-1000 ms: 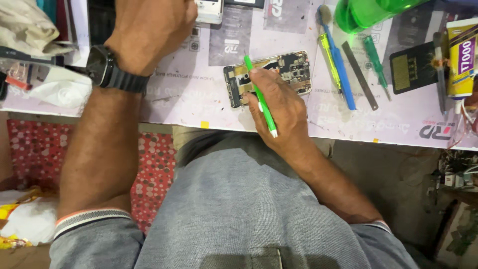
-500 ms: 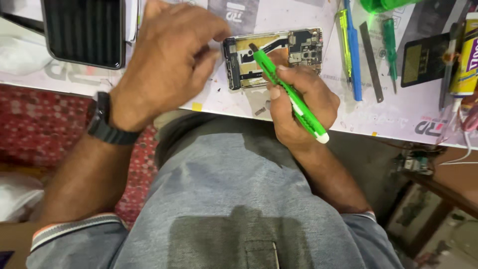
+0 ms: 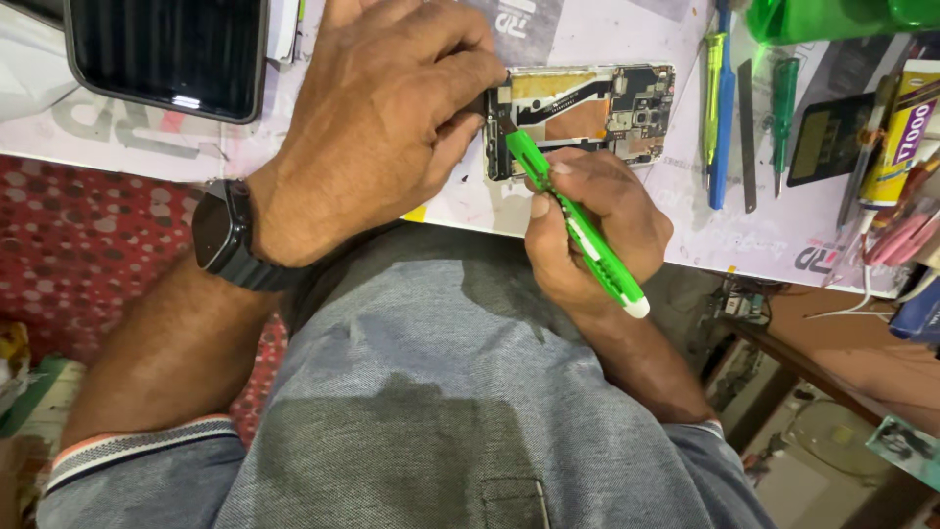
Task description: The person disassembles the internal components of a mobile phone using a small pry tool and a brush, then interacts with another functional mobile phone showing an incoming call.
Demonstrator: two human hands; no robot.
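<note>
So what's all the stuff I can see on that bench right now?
opened phone: one, gold and dark boards, desk middle
green tool: one, green with white end, in right hand, tip on the phone
dark-screened device: one, black, top left
hand tools: several, green, blue, grey, right of the phone
glue tube: one, yellow, far right
work mat: one, pale, under everything
wristwatch: one, black, left wrist
left hand: steadies the phone's left end
right hand: grip around the green tool
</note>
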